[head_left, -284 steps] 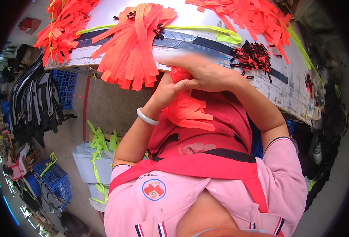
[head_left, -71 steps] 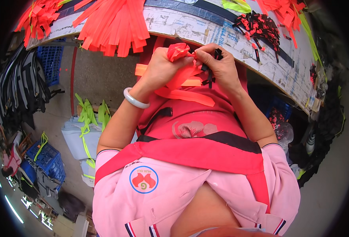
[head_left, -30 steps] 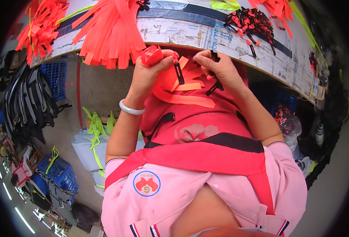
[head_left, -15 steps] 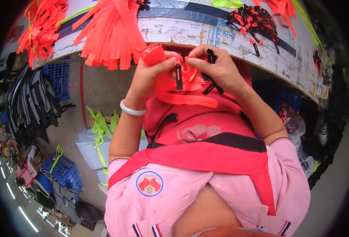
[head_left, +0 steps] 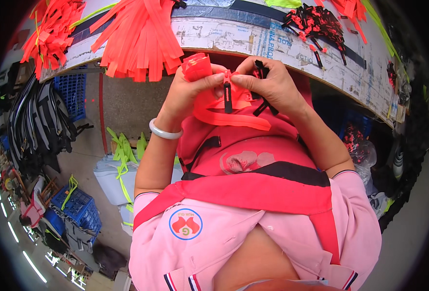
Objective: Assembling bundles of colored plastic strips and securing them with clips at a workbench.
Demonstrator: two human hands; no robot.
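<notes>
My left hand (head_left: 188,94) is closed on orange-red zipper tapes (head_left: 239,120), pinching one end between thumb and forefinger. Folded tape stands up out of that grip, and a long piece curls below it across my apron. A zipper slider with a black pull tab (head_left: 228,99) hangs at the pinched end. Close beside it, the thumb and forefinger of my right hand (head_left: 280,89) press together at the tape end. Further black-tabbed zipper sliders (head_left: 261,70) stick out of the right hand's curled fingers. What exactly the right fingertips grip is too small to make out.
Ahead, the worn table (head_left: 209,36) carries a fanned bundle of orange-red tapes (head_left: 139,41) and a pile of black-tabbed sliders (head_left: 319,26). Dark straps (head_left: 40,126) hang at the left. Blue crates (head_left: 78,208) and pale sheets (head_left: 110,177) are lower left.
My fingertips have come together at the tape end, where a gap showed before. The left hand and the hanging slider have shifted slightly right.
</notes>
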